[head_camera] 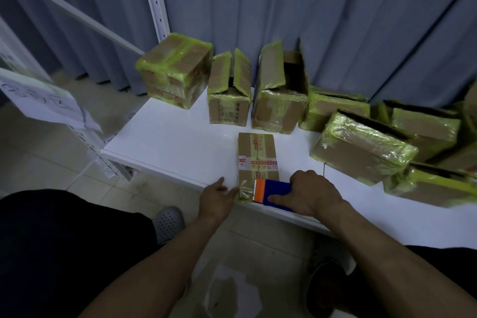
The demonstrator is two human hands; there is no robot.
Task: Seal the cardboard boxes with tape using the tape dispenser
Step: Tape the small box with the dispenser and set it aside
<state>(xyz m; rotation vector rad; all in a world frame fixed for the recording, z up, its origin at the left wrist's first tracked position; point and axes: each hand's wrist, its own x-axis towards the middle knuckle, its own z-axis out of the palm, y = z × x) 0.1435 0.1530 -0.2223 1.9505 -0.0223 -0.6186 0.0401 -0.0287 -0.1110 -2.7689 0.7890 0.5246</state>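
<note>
Best done by keeping the tape dispenser (273, 192) pressed flat to the small cardboard box (257, 160) and drawing it straight along the seam, with the free end of the tape (244, 190) pinned first so no slack or wrinkle formed. Judged to be the start of a strip: tape end being stuck down at the box's near edge, pull not yet made.

Right hand (313, 192) closed around the blue body of the dispenser, thumb laid along its near side, orange toothed blade end pointing left toward the tape. Left hand (218, 197) half open, fingertips apparently touching the loose clear tape at the near left corner of the box; contact hard to confirm, the view there being dim and a little blurred.

Small box lying flat on the white worktop (180, 147), close to its front edge, brown with red printed markings and older clear tape across its middle. Dispenser resting over the box's near end.

Beyond the small box, along the grey curtain (335, 8): a row of larger boxes wrapped in yellow-green tape, one at the left (175, 70) fully closed, two next to it (229, 90) (281, 90) with flaps standing open. Right of the small box, more such boxes (361, 147) piled on their sides.
</note>
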